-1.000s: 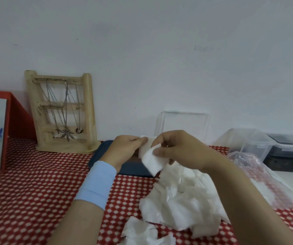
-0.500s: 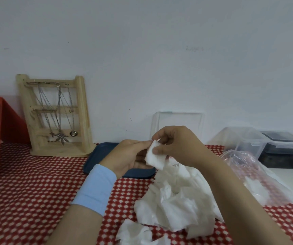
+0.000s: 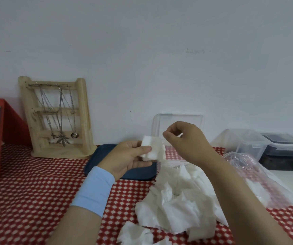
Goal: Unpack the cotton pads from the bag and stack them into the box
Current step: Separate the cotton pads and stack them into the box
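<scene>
My left hand (image 3: 126,158) grips a small stack of white cotton pads (image 3: 152,147) between thumb and fingers, held above a dark blue tray (image 3: 96,161). My right hand (image 3: 186,142) hovers just right of the stack with curled fingers and thumb and forefinger nearly meeting; nothing is visibly between them. A loose heap of white cotton pads (image 3: 175,204) lies on the red patterned cloth below it. The clear plastic bag (image 3: 259,174) lies to the right. A clear box (image 3: 177,122) stands behind my hands against the wall, partly hidden.
A wooden jewellery stand (image 3: 57,117) with necklaces stands at the back left. A red-framed box (image 3: 4,128) sits at the far left. Clear lidded containers (image 3: 244,142) and a dark one (image 3: 283,144) stand at the back right. A few pads (image 3: 135,234) lie near the front edge.
My right hand let go of the pad it pinched and lifted slightly to the right. My left hand now holds the stack alone, turned more upright.
</scene>
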The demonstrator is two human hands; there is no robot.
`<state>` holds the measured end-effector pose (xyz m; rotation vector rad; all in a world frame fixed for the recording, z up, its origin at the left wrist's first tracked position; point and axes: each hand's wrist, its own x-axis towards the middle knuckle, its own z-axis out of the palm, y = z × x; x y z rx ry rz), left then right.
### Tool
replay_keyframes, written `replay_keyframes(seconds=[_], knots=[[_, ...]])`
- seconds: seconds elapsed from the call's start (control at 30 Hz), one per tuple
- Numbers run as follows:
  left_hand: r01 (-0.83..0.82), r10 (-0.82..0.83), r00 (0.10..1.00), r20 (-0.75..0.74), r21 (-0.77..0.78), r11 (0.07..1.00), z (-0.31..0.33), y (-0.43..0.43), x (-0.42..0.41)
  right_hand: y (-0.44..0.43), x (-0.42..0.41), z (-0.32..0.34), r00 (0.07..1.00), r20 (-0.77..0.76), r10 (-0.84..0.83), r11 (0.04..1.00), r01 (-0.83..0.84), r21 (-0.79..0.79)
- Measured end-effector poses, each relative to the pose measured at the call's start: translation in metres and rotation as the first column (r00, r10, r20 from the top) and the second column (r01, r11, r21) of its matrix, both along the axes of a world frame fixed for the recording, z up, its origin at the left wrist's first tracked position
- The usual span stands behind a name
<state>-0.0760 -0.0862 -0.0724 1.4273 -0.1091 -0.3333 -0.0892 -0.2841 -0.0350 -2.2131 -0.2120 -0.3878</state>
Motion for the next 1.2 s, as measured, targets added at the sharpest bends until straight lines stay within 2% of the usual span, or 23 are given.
replay_keyframes(seconds=[0.07, 0.13, 0.17, 0.27, 0.37, 0.47, 0.63, 0.73, 0.83, 0.9, 1.0, 1.2], knots=[[0.005, -0.006, 1.000, -0.009, -0.054, 0.999, 0.000, 0.001, 0.001, 0.000, -0.001, 0.002, 0.991, -0.130, 0.037, 0.995, -0.024, 0.097], [0.023, -0.026, 1.000, -0.016, -0.127, 0.992, 0.000, 0.000, 0.001, 0.001, -0.003, 0.003, 0.933, -0.316, 0.173, 0.955, -0.080, 0.286], [0.035, -0.037, 0.999, -0.013, -0.146, 0.989, 0.001, 0.000, 0.000, 0.001, -0.004, 0.003, 0.901, -0.362, 0.238, 0.927, -0.100, 0.361], [0.023, -0.021, 0.999, 0.028, -0.054, 0.998, 0.002, -0.004, -0.002, 0.001, -0.002, 0.000, 0.879, -0.364, 0.307, 0.867, -0.101, 0.488], [-0.130, 0.112, 0.984, 0.137, 0.127, 0.983, 0.002, -0.007, 0.000, 0.000, 0.002, -0.004, 0.873, -0.397, 0.285, 0.845, -0.033, 0.534], [-0.254, 0.227, 0.955, 0.192, 0.128, 0.959, 0.002, -0.009, 0.002, -0.001, 0.007, -0.007, 0.842, -0.443, 0.307, 0.801, 0.023, 0.598], [-0.313, 0.265, 0.924, 0.276, 0.150, 0.938, 0.001, -0.008, 0.002, -0.001, 0.012, -0.013, 0.825, -0.456, 0.333, 0.716, 0.094, 0.691], [-0.376, 0.324, 0.889, 0.325, 0.110, 0.920, 0.001, -0.005, 0.006, -0.003, 0.015, -0.019, 0.872, -0.433, 0.231, 0.696, 0.163, 0.699], [-0.274, 0.282, 0.936, 0.210, -0.064, 0.960, 0.004, -0.006, 0.005, -0.003, 0.016, -0.021, 0.880, -0.423, 0.218, 0.718, 0.149, 0.680], [-0.225, 0.241, 0.960, 0.142, -0.119, 0.967, 0.004, -0.012, 0.003, -0.002, 0.015, -0.021, 0.883, -0.407, 0.235, 0.737, 0.111, 0.667], [-0.248, 0.255, 0.961, 0.103, -0.081, 0.966, 0.000, -0.023, 0.002, 0.000, 0.014, -0.021, 0.896, -0.370, 0.247, 0.770, 0.050, 0.637], [-0.381, 0.369, 0.917, 0.155, 0.055, 0.923, -0.001, -0.030, -0.001, 0.004, 0.012, -0.022, 0.917, -0.326, 0.231, 0.794, 0.016, 0.608]])
